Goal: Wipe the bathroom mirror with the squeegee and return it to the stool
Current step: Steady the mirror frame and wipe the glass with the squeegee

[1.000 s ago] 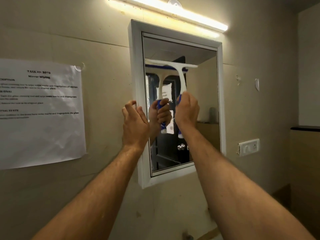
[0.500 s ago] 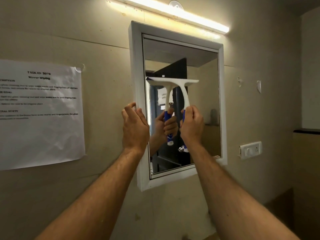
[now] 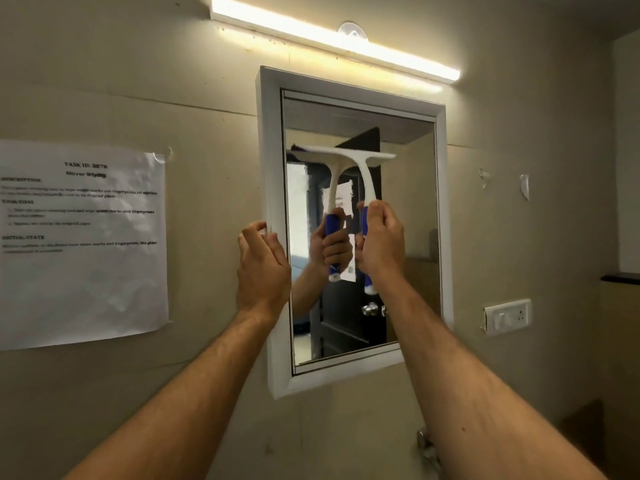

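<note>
Left of the white-framed rectangular wall mirror (image 3: 440, 209), a printed paper sheet (image 3: 83, 244) is hanging. The left hand (image 3: 263, 268) is resting curled fingers on the mirror's left frame edge, grasping nothing. The right hand (image 3: 381, 247) is clenching its grip round the blue handle of the white T-shaped squeegee (image 3: 360, 168), whose blade is lying against the mirror's upper glass.

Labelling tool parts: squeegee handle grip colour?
Blue with a white end cap, on the white squeegee; head view, below the right hand.

Mirror (image 3: 408, 209) on wall, squeegee (image 3: 360, 168) against its glass, notice sheet (image 3: 83, 271) left, switch plate (image 3: 507, 317) right, light bar (image 3: 332, 36) above
</note>
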`<state>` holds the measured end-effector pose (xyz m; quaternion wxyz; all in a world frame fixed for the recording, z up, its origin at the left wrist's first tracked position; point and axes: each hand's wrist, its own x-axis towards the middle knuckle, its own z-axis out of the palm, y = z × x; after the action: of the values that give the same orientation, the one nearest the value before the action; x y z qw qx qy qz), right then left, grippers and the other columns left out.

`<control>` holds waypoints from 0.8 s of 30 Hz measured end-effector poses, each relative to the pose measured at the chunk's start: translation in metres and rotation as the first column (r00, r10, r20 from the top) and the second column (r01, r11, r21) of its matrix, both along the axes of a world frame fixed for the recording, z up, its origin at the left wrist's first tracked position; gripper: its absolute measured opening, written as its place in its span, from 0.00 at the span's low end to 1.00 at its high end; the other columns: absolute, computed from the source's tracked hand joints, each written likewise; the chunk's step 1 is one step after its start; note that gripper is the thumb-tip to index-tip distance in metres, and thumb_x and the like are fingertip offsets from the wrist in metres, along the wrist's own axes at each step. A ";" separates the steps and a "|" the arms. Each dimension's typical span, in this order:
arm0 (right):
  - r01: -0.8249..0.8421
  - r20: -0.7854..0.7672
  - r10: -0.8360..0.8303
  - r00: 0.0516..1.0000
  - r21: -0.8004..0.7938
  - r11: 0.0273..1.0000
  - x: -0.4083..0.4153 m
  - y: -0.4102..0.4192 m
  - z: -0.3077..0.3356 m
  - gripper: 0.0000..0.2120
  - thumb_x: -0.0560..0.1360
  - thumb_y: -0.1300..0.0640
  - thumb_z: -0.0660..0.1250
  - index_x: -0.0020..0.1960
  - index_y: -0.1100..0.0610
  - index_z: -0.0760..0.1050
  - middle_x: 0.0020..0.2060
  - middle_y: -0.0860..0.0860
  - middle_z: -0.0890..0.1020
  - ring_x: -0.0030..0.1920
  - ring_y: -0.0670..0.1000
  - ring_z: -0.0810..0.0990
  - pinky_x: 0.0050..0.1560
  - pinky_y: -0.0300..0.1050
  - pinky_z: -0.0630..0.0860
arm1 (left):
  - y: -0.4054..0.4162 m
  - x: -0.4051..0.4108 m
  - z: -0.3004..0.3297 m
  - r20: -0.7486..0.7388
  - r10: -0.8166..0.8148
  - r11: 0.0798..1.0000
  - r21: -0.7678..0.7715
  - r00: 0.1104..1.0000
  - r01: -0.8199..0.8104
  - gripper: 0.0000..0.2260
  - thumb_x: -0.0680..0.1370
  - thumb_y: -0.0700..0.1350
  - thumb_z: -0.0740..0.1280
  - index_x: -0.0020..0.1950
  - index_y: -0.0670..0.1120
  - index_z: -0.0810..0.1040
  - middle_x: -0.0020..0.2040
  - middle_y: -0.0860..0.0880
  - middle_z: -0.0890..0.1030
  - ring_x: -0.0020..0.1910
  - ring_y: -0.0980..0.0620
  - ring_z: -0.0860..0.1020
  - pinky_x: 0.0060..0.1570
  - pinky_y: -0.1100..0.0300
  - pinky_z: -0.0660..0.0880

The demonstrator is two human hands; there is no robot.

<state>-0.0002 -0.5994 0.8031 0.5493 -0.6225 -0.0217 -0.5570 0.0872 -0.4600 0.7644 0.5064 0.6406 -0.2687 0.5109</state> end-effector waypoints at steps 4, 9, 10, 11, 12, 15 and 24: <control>-0.038 -0.019 0.039 0.999 0.017 0.999 -0.007 -0.006 -0.012 0.13 0.82 0.43 0.54 0.48 0.45 0.75 0.33 0.49 0.74 0.30 0.46 0.71 0.31 0.41 0.70 | 0.000 0.000 0.012 0.001 -0.031 0.999 -0.044 1.000 0.031 0.10 0.83 0.50 0.53 0.58 0.46 0.63 0.46 0.48 0.71 0.40 0.52 0.74 0.34 0.64 0.68; -0.056 0.070 0.053 0.996 0.037 0.998 -0.017 -0.014 0.027 0.16 0.82 0.48 0.53 0.51 0.56 0.75 0.32 0.51 0.73 0.29 0.46 0.71 0.30 0.41 0.70 | -0.005 -0.009 0.063 0.133 -0.091 0.996 -0.009 0.987 0.093 0.15 0.83 0.49 0.54 0.67 0.42 0.63 0.61 0.44 0.72 0.57 0.54 0.72 0.54 0.67 0.68; -0.062 0.071 0.059 0.996 0.035 0.997 -0.017 -0.013 0.034 0.16 0.83 0.49 0.52 0.53 0.56 0.74 0.33 0.52 0.74 0.29 0.46 0.72 0.30 0.40 0.70 | -0.004 -0.009 0.074 0.143 -0.094 0.996 0.000 0.985 0.095 0.16 0.83 0.48 0.54 0.69 0.43 0.62 0.65 0.44 0.71 0.61 0.52 0.71 0.58 0.63 0.70; -0.061 0.068 0.059 0.996 0.029 0.998 -0.018 -0.011 0.039 0.16 0.83 0.49 0.52 0.54 0.56 0.75 0.34 0.52 0.74 0.31 0.46 0.73 0.31 0.40 0.71 | -0.004 -0.008 0.085 0.148 -0.086 0.996 -0.002 0.985 0.087 0.17 0.83 0.48 0.53 0.71 0.44 0.61 0.67 0.44 0.70 0.64 0.50 0.71 0.61 0.56 0.71; -0.055 0.062 0.054 0.997 0.019 0.998 -0.018 -0.012 0.044 0.16 0.83 0.48 0.52 0.54 0.55 0.75 0.35 0.53 0.75 0.32 0.47 0.73 0.32 0.41 0.71 | -0.005 -0.008 0.095 0.143 -0.079 0.997 -0.006 0.987 0.081 0.18 0.84 0.48 0.53 0.72 0.44 0.60 0.69 0.44 0.69 0.66 0.48 0.70 0.64 0.52 0.71; -0.040 0.019 0.039 0.999 0.005 0.999 -0.014 -0.015 0.047 0.16 0.82 0.46 0.52 0.51 0.53 0.75 0.35 0.54 0.74 0.33 0.49 0.72 0.34 0.44 0.71 | -0.011 -0.010 0.115 0.131 -0.060 0.998 -0.007 0.990 0.061 0.19 0.84 0.46 0.53 0.74 0.45 0.59 0.72 0.45 0.67 0.69 0.46 0.68 0.67 0.51 0.68; 0.012 0.005 -0.012 1.000 0.035 0.999 -0.003 -0.025 0.005 0.15 0.82 0.45 0.53 0.43 0.46 0.73 0.33 0.51 0.74 0.33 0.51 0.73 0.38 0.48 0.74 | -0.013 -0.002 0.103 0.160 -0.020 0.999 -0.040 0.987 0.026 0.20 0.84 0.46 0.53 0.77 0.45 0.58 0.74 0.47 0.65 0.71 0.46 0.67 0.65 0.61 0.62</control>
<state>-0.0036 -0.6244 0.8081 0.5567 -0.6115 -0.0095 -0.5623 0.0851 -0.4730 0.8669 0.5023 0.5839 -0.3050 0.5601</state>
